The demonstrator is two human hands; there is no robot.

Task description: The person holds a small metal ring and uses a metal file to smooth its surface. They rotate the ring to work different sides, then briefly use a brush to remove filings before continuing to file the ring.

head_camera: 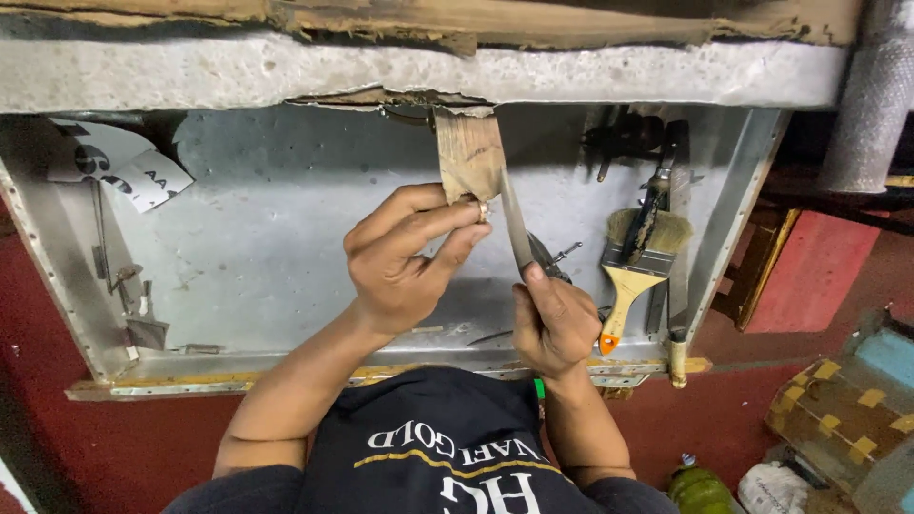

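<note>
- Above the middle of the metal tray (286,238), the left hand (405,262) grips a flat wooden strip (468,157), fingers (419,205) clenched round its lower end; the strip runs upward toward the rough concrete ledge (381,71).
- The right hand (552,324) pinches the lower end of a thin metal blade (515,224), its long axis slanting up-left to touch the strip's right edge.
- The left hand is the nearer one to the strip; nothing stands between blade and wood.
- Right of the hands, well apart, a paintbrush (633,262) with a pale handle leans against the tray wall beside dark tools (628,138).
- Small metal bits (143,324) lie at the tray's left.
</note>
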